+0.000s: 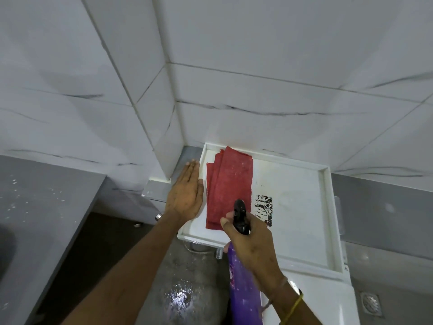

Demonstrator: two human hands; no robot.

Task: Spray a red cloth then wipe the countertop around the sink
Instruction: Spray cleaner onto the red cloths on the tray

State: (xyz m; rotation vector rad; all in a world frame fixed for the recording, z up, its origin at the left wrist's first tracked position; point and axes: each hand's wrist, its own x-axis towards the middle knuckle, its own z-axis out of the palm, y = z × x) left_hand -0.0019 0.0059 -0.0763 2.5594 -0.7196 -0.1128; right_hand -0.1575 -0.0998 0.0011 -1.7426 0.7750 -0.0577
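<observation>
Fingers of right hand (251, 245) wrapped round purple plastic spray bottle (243, 294), black nozzle aimed at folded red cloth (228, 188) lying toward far-left corner of white rimmed tray (328, 231). Left hand (185, 191) flat, fingers extended, empty, at tray's left edge. Spraying step; next likely pick up cloth. Tray's right half open.

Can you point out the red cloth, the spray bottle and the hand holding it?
red cloth (228, 184), head view, middle of the fabric.
spray bottle (243, 296), head view, purple body.
right hand (251, 242), head view, back of the hand.
</observation>
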